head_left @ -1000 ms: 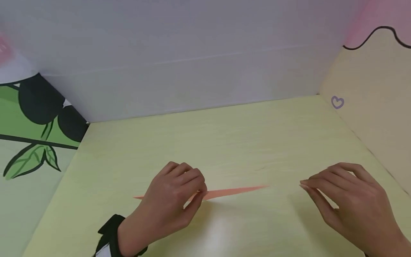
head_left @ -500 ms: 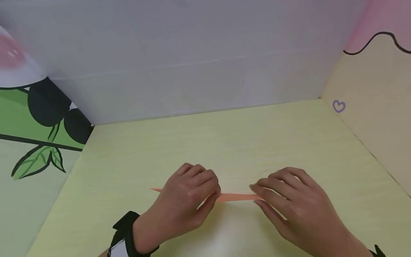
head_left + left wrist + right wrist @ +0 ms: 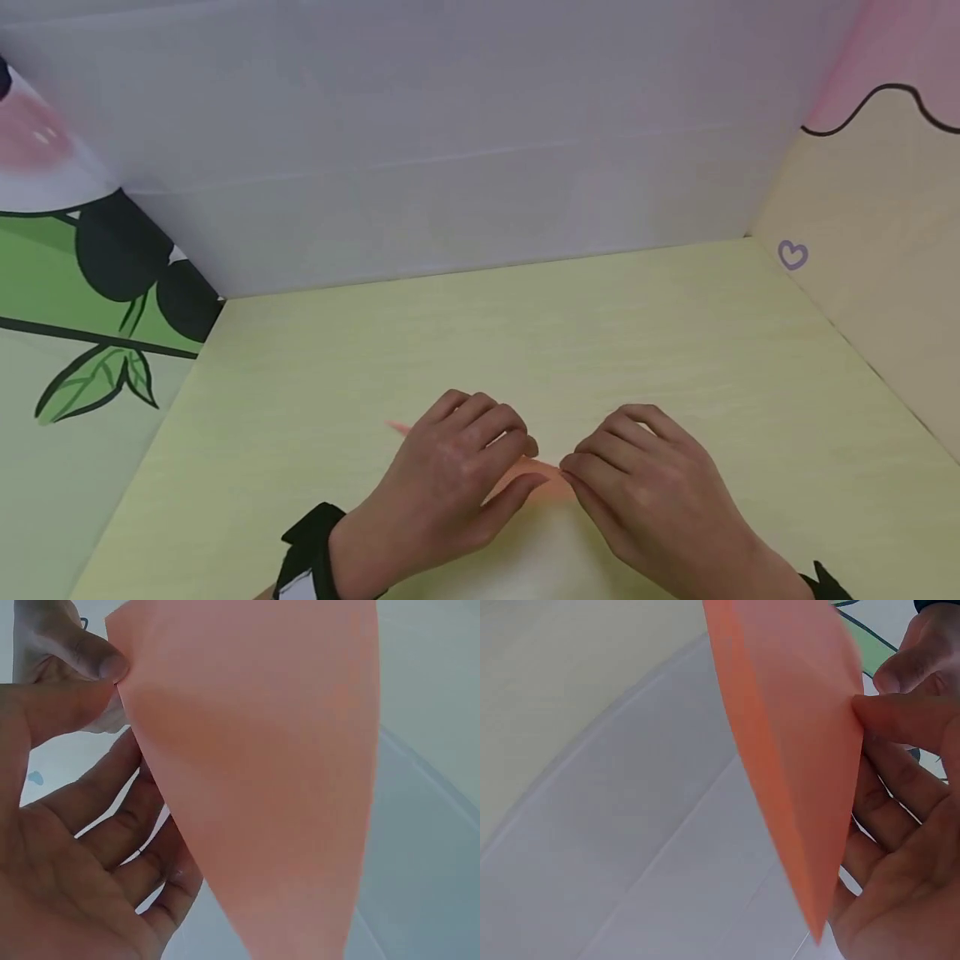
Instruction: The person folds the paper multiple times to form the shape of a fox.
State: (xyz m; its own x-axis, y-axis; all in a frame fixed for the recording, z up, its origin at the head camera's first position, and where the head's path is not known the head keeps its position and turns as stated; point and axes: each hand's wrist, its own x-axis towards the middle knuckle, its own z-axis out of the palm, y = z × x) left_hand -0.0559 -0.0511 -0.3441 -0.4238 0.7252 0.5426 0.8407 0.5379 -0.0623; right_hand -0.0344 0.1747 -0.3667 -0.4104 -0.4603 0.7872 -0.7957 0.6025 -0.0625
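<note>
With left fingers [image 3: 498, 457] and right fingers [image 3: 603, 475] clamped on orange paper [image 3: 810, 765], holding it over the tabletop [image 3: 480, 333]. Pinching close together!

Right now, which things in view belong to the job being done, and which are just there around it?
Part of the job:
- orange sheet, held at its edge
- left hand
- right hand

Just there:
- pale yellow surface
- leaf drawing
- purple heart on the side wall
</note>
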